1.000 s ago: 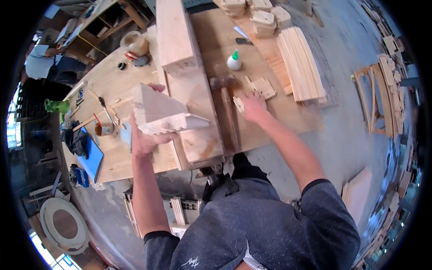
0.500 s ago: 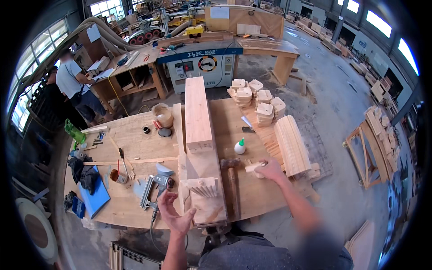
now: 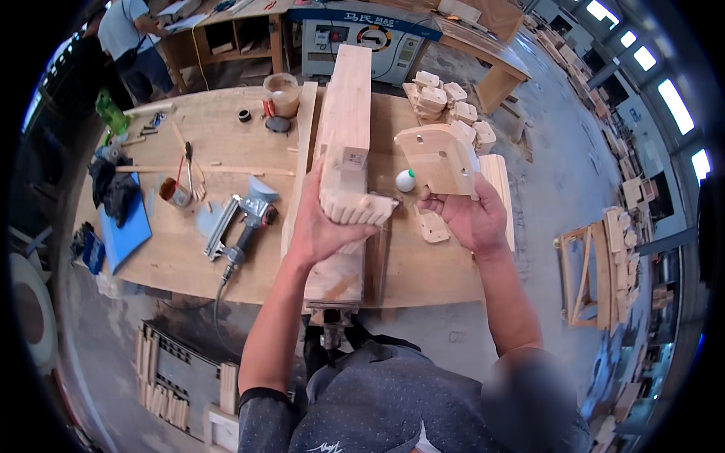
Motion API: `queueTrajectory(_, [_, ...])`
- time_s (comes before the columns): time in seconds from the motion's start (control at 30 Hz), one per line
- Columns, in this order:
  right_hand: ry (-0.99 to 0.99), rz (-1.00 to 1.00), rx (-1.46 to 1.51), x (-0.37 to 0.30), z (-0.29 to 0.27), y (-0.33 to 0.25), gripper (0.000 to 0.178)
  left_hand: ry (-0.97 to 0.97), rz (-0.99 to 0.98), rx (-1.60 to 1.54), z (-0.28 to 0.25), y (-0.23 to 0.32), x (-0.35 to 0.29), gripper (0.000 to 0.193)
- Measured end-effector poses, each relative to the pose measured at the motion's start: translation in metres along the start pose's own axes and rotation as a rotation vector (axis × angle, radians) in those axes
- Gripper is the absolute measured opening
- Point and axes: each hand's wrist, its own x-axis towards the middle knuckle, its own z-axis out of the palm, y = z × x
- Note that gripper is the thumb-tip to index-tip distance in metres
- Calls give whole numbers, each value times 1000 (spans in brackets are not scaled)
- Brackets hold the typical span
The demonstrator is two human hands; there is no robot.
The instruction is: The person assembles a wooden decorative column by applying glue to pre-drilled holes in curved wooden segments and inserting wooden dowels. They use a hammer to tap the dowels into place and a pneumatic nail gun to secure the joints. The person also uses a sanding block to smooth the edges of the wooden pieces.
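Note:
My left hand (image 3: 321, 230) is wrapped round a ridged wooden block (image 3: 349, 198), lifted above the near end of a long thick timber beam (image 3: 347, 98). To the right, my right hand (image 3: 479, 219) grips a curved wooden plate (image 3: 438, 160) with several holes by its lower edge, raised upright. Below that hand a small rounded wooden piece (image 3: 433, 228) lies on the workbench. A white glue bottle (image 3: 405, 180) with a green cap stands between the two held parts. The hammer beside the beam is mostly hidden; part of its handle (image 3: 376, 272) shows.
On the workbench's (image 3: 174, 260) left are a nail gun (image 3: 240, 226) with a hose, a blue folder (image 3: 128, 234), a brown cup (image 3: 174, 193) and a tub (image 3: 282, 94). Stacked wooden parts (image 3: 453, 106) sit at the far right. Another person (image 3: 132, 45) stands far left.
My left hand has closed on the ridged block and raised it off the beam. My right hand has lifted the holed plate into view. The view has tipped downward.

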Motion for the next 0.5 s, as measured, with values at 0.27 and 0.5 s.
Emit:
queueTrajectory(0.27, [94, -137, -530, 11, 24, 17, 61, 45, 155, 97, 12, -14, 30, 123])
queueTrajectory(0.5, [-26, -131, -925, 32, 19, 6, 65, 64, 205, 70, 14, -19, 34, 116])
